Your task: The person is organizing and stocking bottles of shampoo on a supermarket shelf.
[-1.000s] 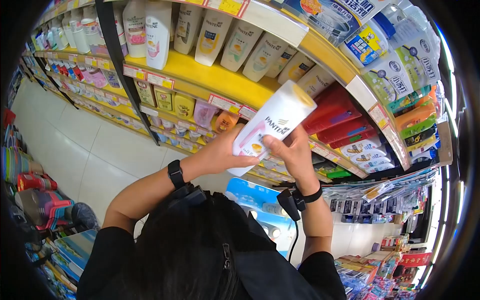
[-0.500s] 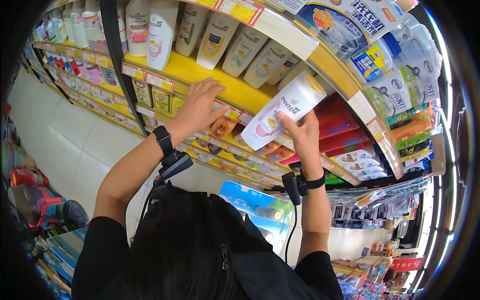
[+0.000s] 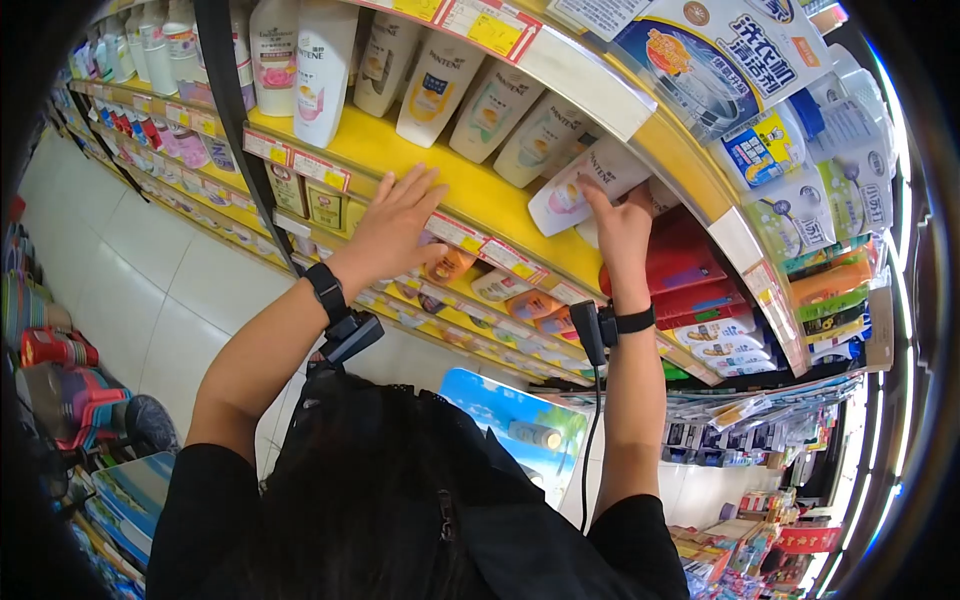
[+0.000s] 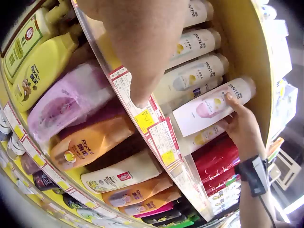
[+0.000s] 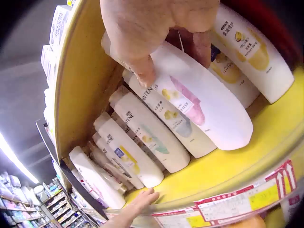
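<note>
My right hand [image 3: 622, 230] grips a white Pantene shampoo bottle [image 3: 575, 195] with a pink mark, thumb on its front. In the right wrist view the bottle [image 5: 204, 102] leans over the yellow shelf [image 5: 190, 175], between other white Pantene bottles [image 5: 152, 133]. My left hand [image 3: 393, 222] lies with fingers extended at the front edge of that shelf, over the price tags [image 3: 467, 237], and holds nothing. The left wrist view shows the same pink-marked bottle [image 4: 211, 107] in the right hand [image 4: 244, 126].
Below are orange Rejoice bottles [image 4: 92, 142] and a purple one [image 4: 71, 99]. Red bottles [image 3: 665, 255] lie stacked to the right. The upper shelf edge [image 3: 600, 85], with boxed cleaner [image 3: 715, 65] above it, overhangs the row. A blue board [image 3: 510, 420] is below.
The left hand has let go of the bottle and moved to the shelf edge. My right hand has carried the bottle forward into the shelf, among the row.
</note>
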Motion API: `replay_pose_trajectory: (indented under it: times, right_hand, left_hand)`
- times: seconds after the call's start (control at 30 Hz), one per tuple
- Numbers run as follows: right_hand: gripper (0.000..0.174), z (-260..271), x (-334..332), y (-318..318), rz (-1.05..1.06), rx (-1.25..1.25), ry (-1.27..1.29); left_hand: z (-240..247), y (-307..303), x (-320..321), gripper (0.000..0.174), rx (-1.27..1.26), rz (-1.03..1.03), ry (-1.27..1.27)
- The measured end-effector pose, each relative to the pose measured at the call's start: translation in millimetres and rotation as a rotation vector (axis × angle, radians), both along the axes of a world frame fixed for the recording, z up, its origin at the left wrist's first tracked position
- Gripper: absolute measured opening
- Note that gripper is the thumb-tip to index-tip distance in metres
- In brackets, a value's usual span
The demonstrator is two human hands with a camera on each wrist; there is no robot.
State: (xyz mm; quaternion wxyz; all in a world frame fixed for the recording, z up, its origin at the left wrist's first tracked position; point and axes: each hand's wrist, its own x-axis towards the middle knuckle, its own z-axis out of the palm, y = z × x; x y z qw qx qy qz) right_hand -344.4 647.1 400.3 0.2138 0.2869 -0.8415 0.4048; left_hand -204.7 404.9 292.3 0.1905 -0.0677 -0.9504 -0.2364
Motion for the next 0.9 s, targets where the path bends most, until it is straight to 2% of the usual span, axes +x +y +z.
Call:
replay_pose_trajectory:
  times: [0.07, 0.13, 0.37, 0.47, 0.53, 0.67, 0.73, 0.77, 0.83, 0.9]
  right_hand:
    - [0.052, -5, -14, -1, -0.023, 0.024, 0.035]
    - [0.053, -6, -20, -4, -0.041, -0.012, -0.076]
    - [0.052, -18, -44, 6, -0.040, -0.042, -0.046]
    - [0.052, -27, -33, 5, 0.008, -0.126, -0.009]
    - [0.057, -28, -16, 2, 0.129, -0.316, -0.147]
    - [0.059, -35, 6, 8, 0.067, -0.258, -0.118]
    - [0.042, -46, 11, 13, -0.101, -0.130, 0.128]
    - [0.042, -49, 13, 15, -0.104, -0.128, 0.125]
    - [0.027, -45, 23, 11, -0.029, 0.069, -0.204]
    - [0.023, -53, 22, 8, -0.001, 0.125, -0.203]
  left_hand:
    - [-2, 0, 0, 0.075, 0.002, 0.006, 0.000]
    - [-3, 0, 0, 0.075, 0.006, 0.011, -0.003]
    - [0, 3, -2, 0.077, 0.014, 0.012, -0.022]
    - [-2, 2, -2, 0.077, 0.004, 0.019, -0.025]
    - [-2, 3, -2, 0.077, -0.003, 0.016, -0.020]
    - [0, 3, -1, 0.077, 0.003, 0.021, -0.029]
    - [0, 4, 0, 0.077, 0.010, 0.021, -0.030]
    - [0, 4, -1, 0.078, 0.003, 0.027, -0.031]
    - [1, 6, -1, 0.078, -0.006, 0.023, -0.032]
    - [3, 6, -1, 0.078, -0.011, 0.040, -0.050]
